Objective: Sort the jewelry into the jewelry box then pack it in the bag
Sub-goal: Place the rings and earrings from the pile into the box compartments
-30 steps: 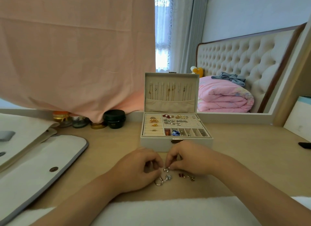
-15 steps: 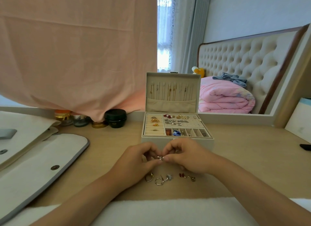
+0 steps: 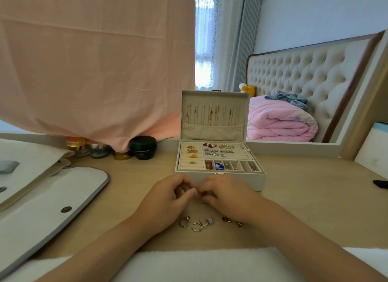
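Note:
The cream jewelry box (image 3: 239,180) stands open mid-table, lid upright with thin chains hanging inside, its tray holding rings, earrings and beads. Just in front of it, my left hand (image 3: 168,202) and my right hand (image 3: 228,197) meet fingertip to fingertip, both pinching one small silver earring (image 3: 197,189) a little above the table. Loose on the wood nearer me lie a gold ring (image 3: 184,221), a silver ring with a pale stone (image 3: 202,224) and small red earrings (image 3: 231,220). The white bag (image 3: 50,210) lies flat at the left, flap with a snap button.
Several cosmetic jars (image 3: 142,147) line the back edge under a hanging pink cloth (image 3: 94,61). A mirror behind the box reflects a bed. A white towel (image 3: 199,265) covers the near table edge. A dark object (image 3: 381,184) lies at the far right.
Both hands rose from the loose jewelry toward the box front, lifting the small earring. A gold ring that my left hand was hiding now shows on the table.

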Demonstrator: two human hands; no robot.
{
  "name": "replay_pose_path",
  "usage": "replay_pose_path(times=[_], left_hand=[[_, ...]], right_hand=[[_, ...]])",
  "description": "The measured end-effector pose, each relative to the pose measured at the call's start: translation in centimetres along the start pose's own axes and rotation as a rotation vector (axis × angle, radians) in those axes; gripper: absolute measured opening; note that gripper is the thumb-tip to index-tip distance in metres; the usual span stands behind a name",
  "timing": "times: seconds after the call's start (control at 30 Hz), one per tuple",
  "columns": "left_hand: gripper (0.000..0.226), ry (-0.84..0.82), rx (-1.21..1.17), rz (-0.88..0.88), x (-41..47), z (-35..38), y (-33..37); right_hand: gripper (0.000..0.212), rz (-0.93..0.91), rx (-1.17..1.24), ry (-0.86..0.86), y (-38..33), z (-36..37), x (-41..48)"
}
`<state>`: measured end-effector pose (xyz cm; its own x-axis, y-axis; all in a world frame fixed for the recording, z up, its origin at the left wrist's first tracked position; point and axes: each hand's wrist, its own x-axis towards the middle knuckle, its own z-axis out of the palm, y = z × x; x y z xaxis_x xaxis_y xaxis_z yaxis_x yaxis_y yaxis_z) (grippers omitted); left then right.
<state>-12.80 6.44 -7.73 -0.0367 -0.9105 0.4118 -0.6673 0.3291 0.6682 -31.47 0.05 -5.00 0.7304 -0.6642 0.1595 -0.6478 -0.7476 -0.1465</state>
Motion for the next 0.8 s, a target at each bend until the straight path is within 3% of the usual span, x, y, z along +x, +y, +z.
replay_pose_path(times=[0.33,0.5,0.57,0.8], left_hand=[[0.002,0.039,0.072,0.044,0.1,0.0,-0.2],[0.005,0.069,0.023,0.012,0.2,-0.1,0.3],[0.011,0.093,-0.007,0.004,0.4,-0.1,0.6],[0.006,0.069,0.008,0.044,2.7,0.7,2.2]], right_hand=[[0.013,0.006,0.058,0.036,0.1,0.4,0.3],[0.011,0.162,0.543,0.182,0.7,-0.6,0.2],[0.014,0.182,0.616,0.252,1.3,-0.9,0.4],[0.023,0.192,0.528,0.379,1.7,-1.5,0.6]])
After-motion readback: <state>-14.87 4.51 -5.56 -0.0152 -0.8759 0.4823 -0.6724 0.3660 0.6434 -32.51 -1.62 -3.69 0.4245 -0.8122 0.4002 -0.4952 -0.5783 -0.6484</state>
